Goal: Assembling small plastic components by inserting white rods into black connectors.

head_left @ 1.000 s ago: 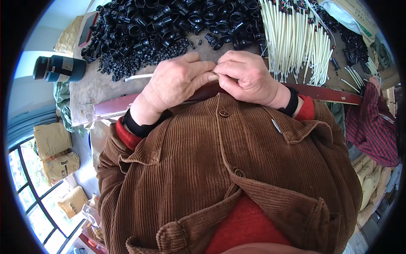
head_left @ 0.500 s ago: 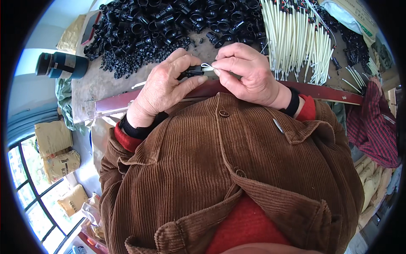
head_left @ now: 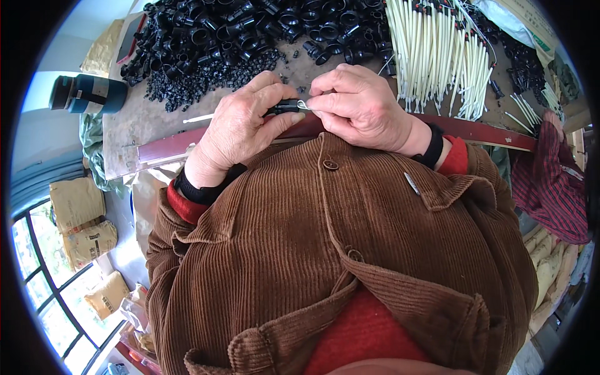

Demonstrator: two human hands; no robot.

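My left hand [head_left: 240,122] is closed around a small black plastic tubular part [head_left: 284,107], held crosswise just above the table's front edge. A small white cord loop [head_left: 302,104] sticks out of the part's right end. At that loop, the thumb and fingers of my right hand [head_left: 365,109] are pinched together, and their tips hide part of it. A thin white stick-like end [head_left: 198,119] shows on the other side of my left hand; whether it joins the cord is hidden by my palm.
Black plastic fittings [head_left: 250,40] lie heaped at the back, with tiny black pieces [head_left: 181,87] before them. Cream cord-like strips [head_left: 437,62] are laid out at the right. A dark teal bottle [head_left: 94,95] lies at the left. A dark red strip [head_left: 169,147] edges the table.
The white loop at the black part's right end has become shorter. My right fingertips have come slightly closer to the part. The left hand keeps its hold.
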